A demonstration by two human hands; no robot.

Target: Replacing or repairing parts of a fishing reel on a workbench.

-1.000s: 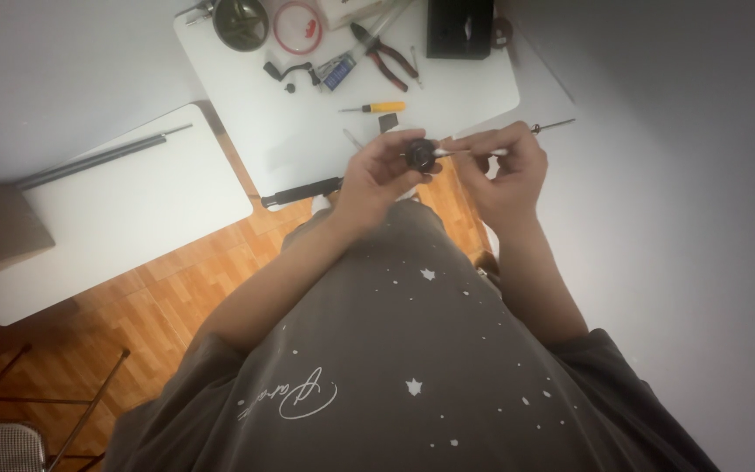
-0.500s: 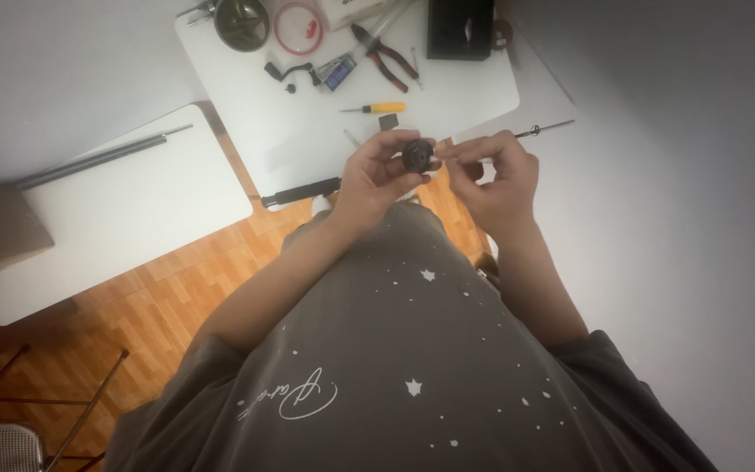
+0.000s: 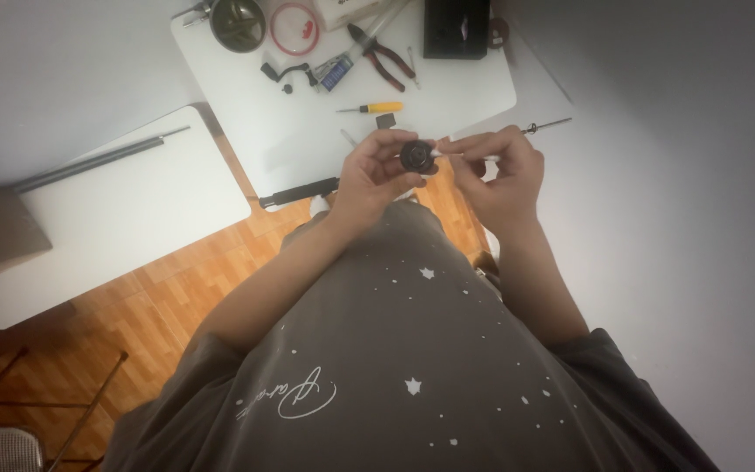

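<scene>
You have the small round black part (image 3: 416, 156) raised just off the near edge of the desk (image 3: 308, 149), above your lap, so its face tilts up toward your eyes. Your left hand (image 3: 377, 179) cradles it, the grip pressed around its rim with the thumb and fingers pinching from opposite sides; that keeps the centre uncovered. Your right hand (image 3: 502, 170) meets it from the other side, the grip pinched on a thin, pale, pin-like piece that is too small to identify, its tip at the part's edge. Held that close together, each hand seems to steady the other.

On the desk just beyond the part lies a yellow-handled screwdriver (image 3: 371, 108), within easy reach. Farther back are red-handled pliers (image 3: 381, 56), a red ring (image 3: 294, 17) and a dark round bowl-like object (image 3: 238, 21) near the far edge, and a black box (image 3: 456, 26) at the far right corner. A black cylindrical handle (image 3: 299, 191) lies along the near left edge. A thin metal rod (image 3: 545, 127) pokes out past the right edge.
</scene>
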